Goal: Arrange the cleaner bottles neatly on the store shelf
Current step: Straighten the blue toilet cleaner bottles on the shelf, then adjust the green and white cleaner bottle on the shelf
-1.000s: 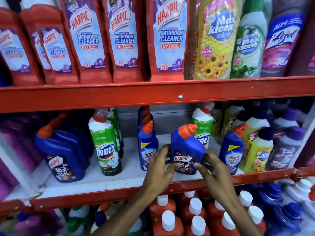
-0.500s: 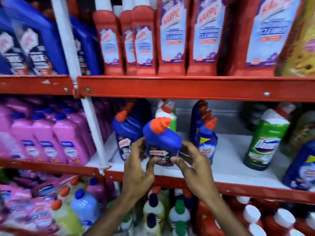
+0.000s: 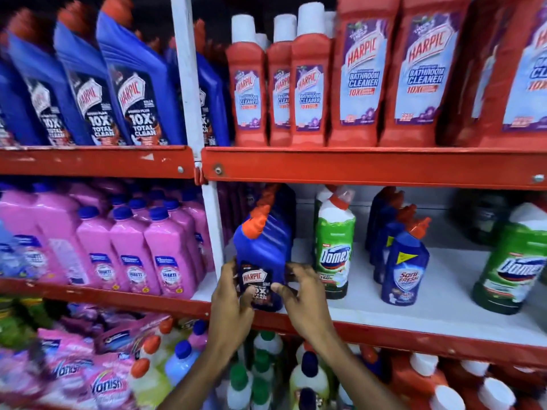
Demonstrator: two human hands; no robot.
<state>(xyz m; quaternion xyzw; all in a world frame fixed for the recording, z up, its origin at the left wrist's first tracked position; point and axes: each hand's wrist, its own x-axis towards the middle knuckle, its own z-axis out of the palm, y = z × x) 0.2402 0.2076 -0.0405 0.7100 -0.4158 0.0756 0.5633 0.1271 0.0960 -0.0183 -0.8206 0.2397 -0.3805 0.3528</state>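
Note:
A blue Harpic bottle (image 3: 263, 255) with an orange cap stands at the front left corner of the white middle shelf (image 3: 429, 309), in front of more blue Harpic bottles. My left hand (image 3: 229, 300) grips its lower left side. My right hand (image 3: 302, 294) holds its lower right side, thumb on the label. A green Domex bottle (image 3: 334, 250) stands just to the right, then blue Sani Fresh bottles (image 3: 404, 267) and another green Domex bottle (image 3: 512, 261) at the far right.
A white upright post (image 3: 189, 84) separates two shelf bays. Red Harpic bathroom cleaner bottles (image 3: 361, 75) fill the upper right shelf, large blue Harpic bottles (image 3: 97, 90) the upper left. Pink bottles (image 3: 133, 250) crowd the left middle shelf. Mixed bottles fill the bottom shelves.
Both hands have carried the blue Harpic bottle leftward along the middle shelf, past the Sani Fresh and Domex bottles, to the left corner by the post. The view has panned left.

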